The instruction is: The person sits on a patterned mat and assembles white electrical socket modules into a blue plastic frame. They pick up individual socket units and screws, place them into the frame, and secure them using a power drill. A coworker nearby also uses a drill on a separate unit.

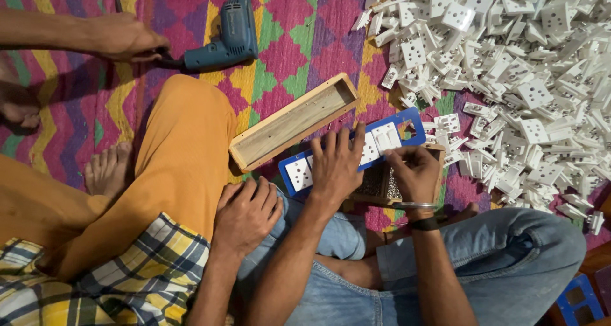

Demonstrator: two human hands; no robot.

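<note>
Denim-clad knees (509, 262) of the camera wearer are seen crossed at the bottom of the view, on a zigzag-patterned mat (299, 40) of pink, purple, green and yellow. Left hand (335, 167) is laid flat, fingers spread, on a blue plate (356, 149) into which white socket modules (385, 137) are fitted; nothing is pinched by it. Right hand (415, 172) is curled at the plate's right end, fingertips drawn together over the plate's edge; whether anything small is held between them cannot be told. A dark band and a metal bangle (417, 206) are worn on that wrist. The plate is rested across a small wooden tray of dark screws (380, 183), just in front of the knees.

A second person's hand (245, 215) is rested on the wearer's left knee, beside an orange trouser leg (181, 160) and a checked cloth (127, 275). An empty wooden box (294, 121) is lying tilted just beyond the plate, touching the orange leg. A blue electric drill (229, 36) is lying on the mat at upper left, with another hand (124, 38) at its grip. A large heap of loose white socket parts (528, 71) is spread over the upper right. Blue plates (578, 297) are visible at the lower right corner.
</note>
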